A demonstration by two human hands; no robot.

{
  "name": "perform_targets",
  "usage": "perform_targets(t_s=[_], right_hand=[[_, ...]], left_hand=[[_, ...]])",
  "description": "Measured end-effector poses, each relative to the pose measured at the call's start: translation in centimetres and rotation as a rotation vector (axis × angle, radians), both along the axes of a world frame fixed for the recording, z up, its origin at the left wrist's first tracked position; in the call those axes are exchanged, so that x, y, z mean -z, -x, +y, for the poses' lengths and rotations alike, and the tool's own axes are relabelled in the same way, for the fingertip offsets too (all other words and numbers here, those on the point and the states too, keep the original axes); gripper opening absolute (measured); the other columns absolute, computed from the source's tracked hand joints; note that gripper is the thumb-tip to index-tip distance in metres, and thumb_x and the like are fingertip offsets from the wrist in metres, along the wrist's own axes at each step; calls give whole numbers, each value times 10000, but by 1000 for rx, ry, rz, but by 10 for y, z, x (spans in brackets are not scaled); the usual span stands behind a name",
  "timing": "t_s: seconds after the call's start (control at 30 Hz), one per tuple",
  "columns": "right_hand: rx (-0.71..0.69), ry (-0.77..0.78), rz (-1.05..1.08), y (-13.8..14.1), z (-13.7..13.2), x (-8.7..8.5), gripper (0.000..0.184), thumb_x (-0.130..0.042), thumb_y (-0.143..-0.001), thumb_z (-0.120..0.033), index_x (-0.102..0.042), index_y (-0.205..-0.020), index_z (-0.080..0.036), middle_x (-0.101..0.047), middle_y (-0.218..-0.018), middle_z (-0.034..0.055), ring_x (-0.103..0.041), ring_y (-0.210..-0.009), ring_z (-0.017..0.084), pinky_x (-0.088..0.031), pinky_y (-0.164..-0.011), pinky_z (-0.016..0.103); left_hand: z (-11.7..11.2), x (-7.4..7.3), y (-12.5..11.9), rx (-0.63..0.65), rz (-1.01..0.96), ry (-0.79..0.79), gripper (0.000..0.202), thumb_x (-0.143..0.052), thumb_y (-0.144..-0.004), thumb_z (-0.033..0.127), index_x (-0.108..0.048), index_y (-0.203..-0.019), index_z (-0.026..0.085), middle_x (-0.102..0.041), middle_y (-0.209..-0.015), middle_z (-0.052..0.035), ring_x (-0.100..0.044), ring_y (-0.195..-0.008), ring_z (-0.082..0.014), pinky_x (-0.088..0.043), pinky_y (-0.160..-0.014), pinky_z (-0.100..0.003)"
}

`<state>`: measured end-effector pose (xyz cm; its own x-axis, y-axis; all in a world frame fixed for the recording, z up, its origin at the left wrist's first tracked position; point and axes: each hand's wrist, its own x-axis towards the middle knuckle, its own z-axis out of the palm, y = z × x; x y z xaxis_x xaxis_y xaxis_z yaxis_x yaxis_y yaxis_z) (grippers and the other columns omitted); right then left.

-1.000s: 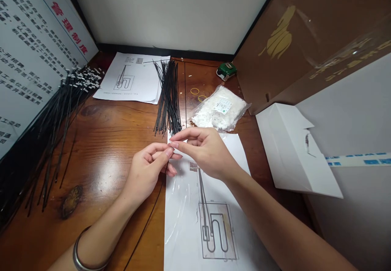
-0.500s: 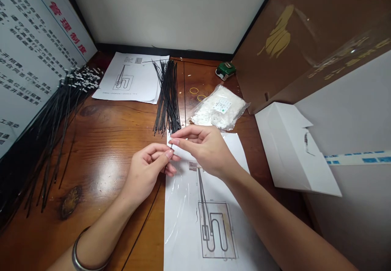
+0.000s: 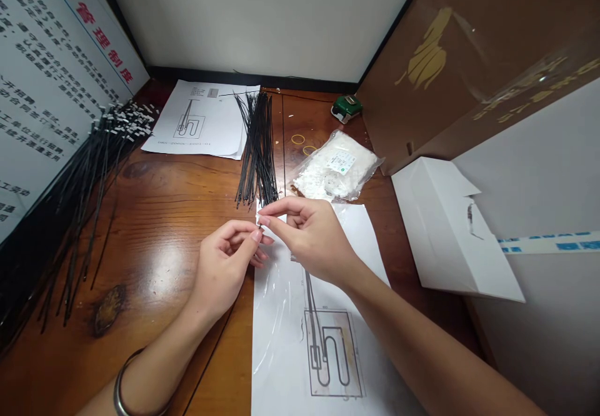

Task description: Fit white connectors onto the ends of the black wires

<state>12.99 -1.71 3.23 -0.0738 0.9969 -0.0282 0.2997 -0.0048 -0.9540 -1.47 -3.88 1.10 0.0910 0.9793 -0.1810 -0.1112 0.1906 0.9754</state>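
Observation:
My left hand (image 3: 227, 257) pinches a thin black wire (image 3: 260, 226) between thumb and index finger, close to the wire's end. A dark line runs from below this hand toward the bottom edge and looks like the rest of the wire. Just above, my right hand (image 3: 312, 232) has thumb and index finger closed on a tiny white piece (image 3: 258, 218), which looks like a connector housing; most of it is hidden. The fingertips of both hands nearly meet. Beyond them lies a bundle of black wires (image 3: 257, 153). A clear bag of small white pieces (image 3: 335, 169) rests to its right.
A printed drawing sheet (image 3: 281, 353) lies under my hands, with more papers (image 3: 218, 122) at the back. Wires with white ends (image 3: 126, 119) are heaped left. A green tape measure (image 3: 347, 108), rubber bands (image 3: 297, 139), a white box (image 3: 445, 228) and a brown carton (image 3: 469, 47) stand around.
My right hand has shifted slightly down and left, bringing its fingertips closer to the wire end. The left hand has stayed almost in place, and the trailing dark line has moved a little left.

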Motion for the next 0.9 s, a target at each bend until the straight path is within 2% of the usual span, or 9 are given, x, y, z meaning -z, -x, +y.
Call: perform_targets(t_s=[0.13,0.27,0.5,0.57,0.73,0.9], right_hand=[[33,-136,-87,3,-4,1,82,-646,-783,-177,-723,-760,-159,-452,-440,-76,-327,-397,56,-302,-437,234],[25,-294,-176,5,-8,1,109,-619,-796,-138,-721,-767,-163,-498,-484,-71,-303,-402,50,-325,-477,238],[49,-452,-260,9,-11,6,123,-608,-787,-120,-726,-776,-154,-448,-467,-67,-295,-417,67,-324,-488,250],[55,-389,-204,9,-10,5,122,-612,-783,-131,-728,-762,-163,-412,-447,-74,-311,-417,70,-328,-482,248],[59,-29,7,1,-3,0,99,-668,-772,-247,-728,-768,-168,-390,-412,-83,-294,-385,65,-254,-397,230],[-14,84,47,-5,1,-4,111,-674,-770,-254,-727,-776,-157,-474,-458,-57,-311,-394,62,-227,-374,222]], left_hand=[[1,1,-1,-69,23,-13,129,-727,-737,255,-683,-766,137,-709,-650,-7,-622,-512,-94,-540,-501,-180],[0,2,-2,-126,41,-37,109,-745,-717,246,-709,-753,151,-707,-660,6,-635,-537,-96,-547,-499,-173],[0,4,0,-126,36,-59,112,-734,-739,259,-712,-774,155,-709,-670,-2,-657,-589,-118,-559,-517,-191],[1,3,1,-112,24,-56,116,-730,-742,262,-709,-766,150,-705,-655,-7,-656,-593,-122,-556,-517,-191],[2,0,1,-96,-6,-21,156,-728,-743,295,-701,-749,141,-712,-656,-24,-659,-605,-130,-562,-538,-203],[1,0,1,-101,-7,-13,168,-732,-735,303,-700,-764,141,-722,-673,-34,-663,-612,-136,-558,-546,-210]])
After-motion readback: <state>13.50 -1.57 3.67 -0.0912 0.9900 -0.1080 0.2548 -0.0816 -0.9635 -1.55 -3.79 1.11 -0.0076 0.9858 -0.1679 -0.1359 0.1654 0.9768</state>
